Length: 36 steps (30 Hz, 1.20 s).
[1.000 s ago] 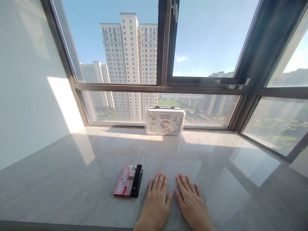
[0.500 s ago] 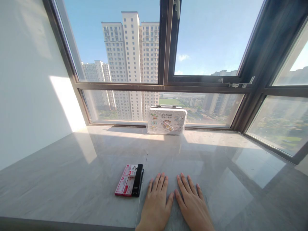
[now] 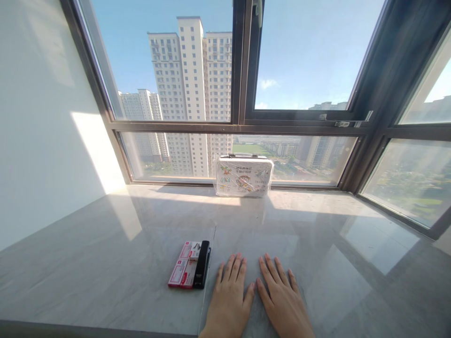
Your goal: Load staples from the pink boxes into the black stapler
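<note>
My left hand (image 3: 230, 295) lies flat, palm down, on the grey marbled sill (image 3: 105, 281), holding nothing. Beside it, thumb tips a little apart, my right hand (image 3: 282, 295) rests the same way with its fingers spread. Just left of my left hand is a black stapler (image 3: 201, 265), lying lengthwise away from me. Against the stapler's left side sit several small red-and-white boxes (image 3: 181, 270), one of them with a picture of a stapler on it. Neither hand touches the stapler or the boxes.
A white case (image 3: 244, 177) with cartoon prints, a dark handle and clear plastic wrap stands upright against the window frame (image 3: 176, 126). A white wall (image 3: 42, 141) bounds the left side. The sill's front edge (image 3: 88, 328) runs along the bottom left.
</note>
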Tool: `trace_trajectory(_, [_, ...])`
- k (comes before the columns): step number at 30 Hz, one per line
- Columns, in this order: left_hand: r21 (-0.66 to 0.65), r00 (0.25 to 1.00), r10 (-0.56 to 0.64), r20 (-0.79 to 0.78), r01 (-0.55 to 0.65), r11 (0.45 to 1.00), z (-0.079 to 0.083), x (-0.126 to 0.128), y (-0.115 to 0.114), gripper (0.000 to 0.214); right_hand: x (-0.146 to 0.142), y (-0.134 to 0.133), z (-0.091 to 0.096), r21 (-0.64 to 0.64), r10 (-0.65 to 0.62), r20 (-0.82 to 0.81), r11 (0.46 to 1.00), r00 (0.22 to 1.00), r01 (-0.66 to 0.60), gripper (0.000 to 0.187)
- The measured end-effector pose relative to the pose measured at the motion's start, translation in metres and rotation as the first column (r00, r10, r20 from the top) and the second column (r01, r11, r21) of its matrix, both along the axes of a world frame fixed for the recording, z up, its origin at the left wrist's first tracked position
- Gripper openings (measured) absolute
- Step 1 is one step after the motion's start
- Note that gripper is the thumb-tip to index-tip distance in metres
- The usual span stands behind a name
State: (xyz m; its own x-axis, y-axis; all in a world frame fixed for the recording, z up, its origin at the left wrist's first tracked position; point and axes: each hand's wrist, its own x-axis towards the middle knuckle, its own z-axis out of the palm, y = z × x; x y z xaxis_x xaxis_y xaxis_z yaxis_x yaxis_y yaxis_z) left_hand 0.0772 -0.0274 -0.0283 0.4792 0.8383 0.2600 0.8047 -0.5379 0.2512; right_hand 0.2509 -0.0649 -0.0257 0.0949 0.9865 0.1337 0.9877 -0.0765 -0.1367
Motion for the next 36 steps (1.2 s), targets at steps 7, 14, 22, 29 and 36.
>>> trace_trajectory(7, [-0.001,1.000,0.004,-0.026,-0.004,1.000,0.0010,0.0003,-0.0002,0.059,0.0004,-0.0006,0.0011,0.000,0.004,-0.024,1.000,1.000,-0.004,0.060])
trace_trajectory(14, [-0.026,1.000,0.000,-0.032,0.000,1.000,0.0043,0.0005,-0.0005,0.058,0.0018,-0.0004,0.0013,-0.013,0.004,-0.053,1.000,0.999,-0.004,0.060])
trace_trajectory(22, [-0.048,1.000,-0.007,-0.006,0.007,0.999,0.0053,0.0009,-0.0017,0.057,0.0020,-0.0032,0.0042,-0.014,0.012,-0.080,1.000,0.997,-0.014,0.060])
trace_trajectory(29, [-0.050,1.000,-0.011,-0.003,0.011,0.999,0.0060,0.0005,-0.0027,0.058,0.0036,-0.0034,0.0051,-0.013,0.012,-0.087,1.000,0.996,-0.013,0.060])
trace_trajectory(36, [-0.039,1.000,-0.004,-0.014,0.004,0.999,0.0045,-0.0006,-0.0028,0.058,0.0055,-0.0040,0.0049,-0.021,0.011,-0.092,1.000,0.996,-0.013,0.061])
